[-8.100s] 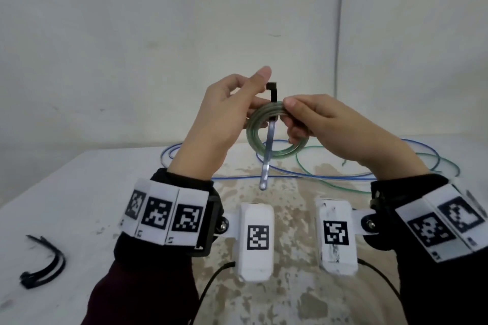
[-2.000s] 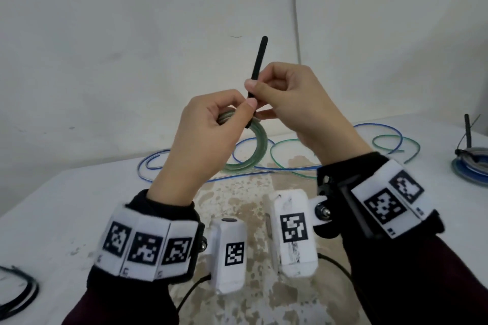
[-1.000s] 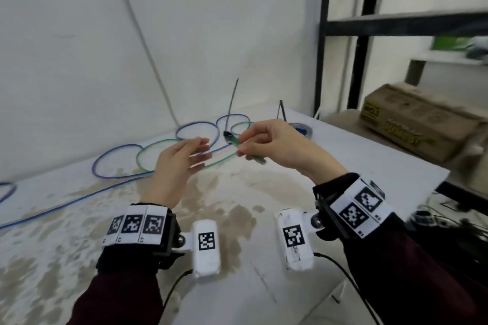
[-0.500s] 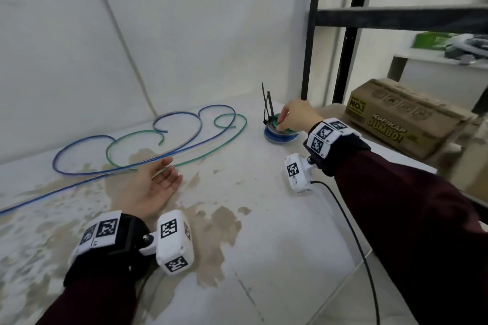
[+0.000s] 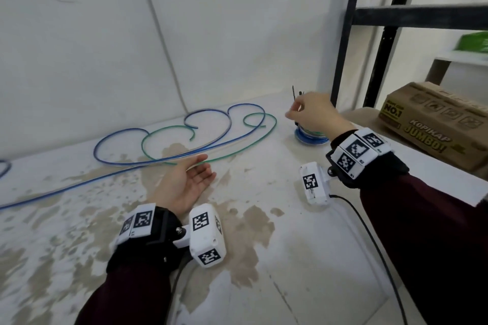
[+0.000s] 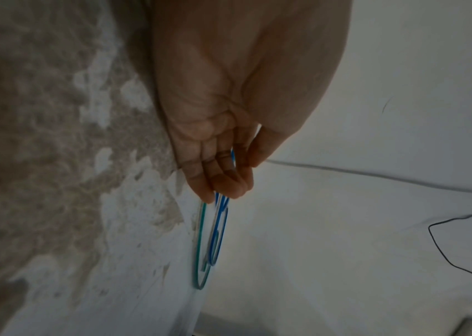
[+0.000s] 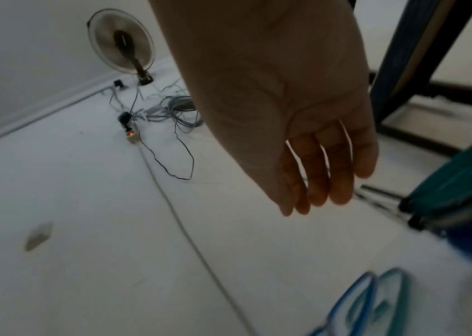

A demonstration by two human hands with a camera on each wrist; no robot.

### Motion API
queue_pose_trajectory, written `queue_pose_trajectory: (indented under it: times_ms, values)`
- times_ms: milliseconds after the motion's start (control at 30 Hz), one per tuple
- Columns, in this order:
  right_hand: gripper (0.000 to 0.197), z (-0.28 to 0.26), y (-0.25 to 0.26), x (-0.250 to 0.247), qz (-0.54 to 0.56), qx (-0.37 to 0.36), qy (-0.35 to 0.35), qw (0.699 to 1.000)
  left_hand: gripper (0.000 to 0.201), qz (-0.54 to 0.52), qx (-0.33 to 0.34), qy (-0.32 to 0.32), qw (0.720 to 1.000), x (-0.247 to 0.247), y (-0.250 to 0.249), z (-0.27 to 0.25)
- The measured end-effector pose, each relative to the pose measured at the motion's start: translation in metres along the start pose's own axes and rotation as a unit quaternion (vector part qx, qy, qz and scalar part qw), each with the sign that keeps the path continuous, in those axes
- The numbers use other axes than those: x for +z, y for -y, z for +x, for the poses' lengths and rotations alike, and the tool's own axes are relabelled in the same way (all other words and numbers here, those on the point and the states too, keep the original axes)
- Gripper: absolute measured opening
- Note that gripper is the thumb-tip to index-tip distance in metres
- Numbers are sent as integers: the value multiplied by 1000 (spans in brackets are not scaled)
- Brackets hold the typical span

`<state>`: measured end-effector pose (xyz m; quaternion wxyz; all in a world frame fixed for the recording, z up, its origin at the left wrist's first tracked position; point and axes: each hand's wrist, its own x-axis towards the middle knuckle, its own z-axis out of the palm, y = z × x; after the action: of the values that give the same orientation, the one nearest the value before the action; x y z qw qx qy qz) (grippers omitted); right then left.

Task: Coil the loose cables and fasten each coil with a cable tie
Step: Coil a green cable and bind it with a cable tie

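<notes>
Now my right hand [image 5: 314, 113] hovers slack, holding nothing, above the stacked coils [image 5: 311, 136]; brushing the upright tie tails [image 5: 297, 97] could topple them; left hand [image 5: 184, 182] lies flat.

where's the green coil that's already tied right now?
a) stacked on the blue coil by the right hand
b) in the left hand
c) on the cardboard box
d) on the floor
a: the green coil lies on the blue coil on the table, just under the right hand; the left hand lies open.

My left hand [image 6: 229, 109] lies palm up on the stained table [image 6: 42, 136], fingers [image 6: 223, 179] relaxed, their tips over the blue cable [image 6: 219, 231] and green cable [image 6: 199, 250].
</notes>
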<state>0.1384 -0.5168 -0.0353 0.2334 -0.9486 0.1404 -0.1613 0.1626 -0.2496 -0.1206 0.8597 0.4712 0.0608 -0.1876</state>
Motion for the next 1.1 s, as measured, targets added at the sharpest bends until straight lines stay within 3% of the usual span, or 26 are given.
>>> queue_pose_trajectory:
  times_ms: [100,167,333,467,600,700,800,933,1100]
  values:
    - [14,-4,28,21,177,14,143,974,21,4,1,-1,1000,1,0,-1]
    - [13,2,40,41,197,22,198,960,21,9,4,3,1000,1,0,-2]
    - [8,28,61,82,56,-35,197,978,20,16,4,14,1000,1,0,-2]
    - [13,35,75,91,-67,-92,297,948,20,18,-6,19,1000,0,-2,-1]
    - [9,33,84,91,-166,-141,327,919,20,20,-14,26,999,0,-4,-2]
    - [4,29,90,84,-127,-187,345,911,21,30,-18,39,999,-3,-8,-4]
    - [6,13,104,65,-5,-229,335,914,23,79,-2,39,996,-10,-20,-6]
    - [10,-7,131,39,141,-285,261,911,23,124,54,11,991,-17,-46,-13]
    - [14,-21,167,10,240,-323,157,902,26,156,126,13,980,-21,-90,-36]
